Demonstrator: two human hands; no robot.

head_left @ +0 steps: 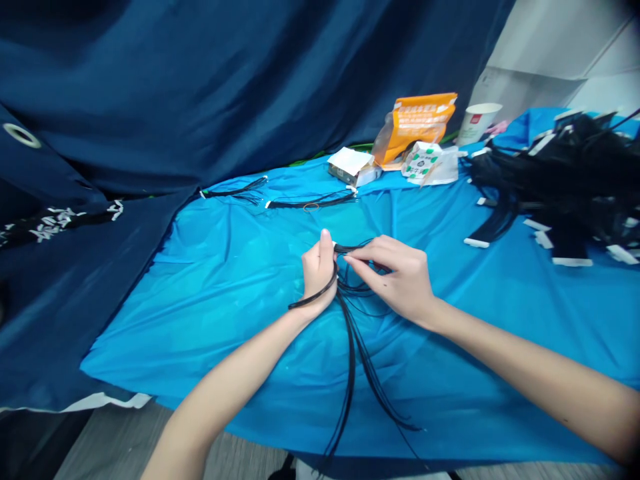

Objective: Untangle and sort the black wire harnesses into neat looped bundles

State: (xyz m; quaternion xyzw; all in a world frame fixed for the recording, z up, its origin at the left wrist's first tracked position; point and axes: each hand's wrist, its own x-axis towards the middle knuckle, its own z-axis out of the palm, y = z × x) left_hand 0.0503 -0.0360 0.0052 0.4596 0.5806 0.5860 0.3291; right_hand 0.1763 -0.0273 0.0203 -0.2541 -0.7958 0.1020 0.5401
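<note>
At left, the left hand [318, 270] grips the bundle of thin black cables [353, 327] above the blue cloth [230, 267]; a loosened grip could let strands slip out and mix. At right, the right hand [400, 277] pinches strands near the bundle's upper end; an uneven pull could tangle the loose lengths or strain their connector ends.

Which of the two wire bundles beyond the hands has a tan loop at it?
The right-hand bundle, nearer the box: the tan loop overlaps it; the left-hand bundle has none.
</note>
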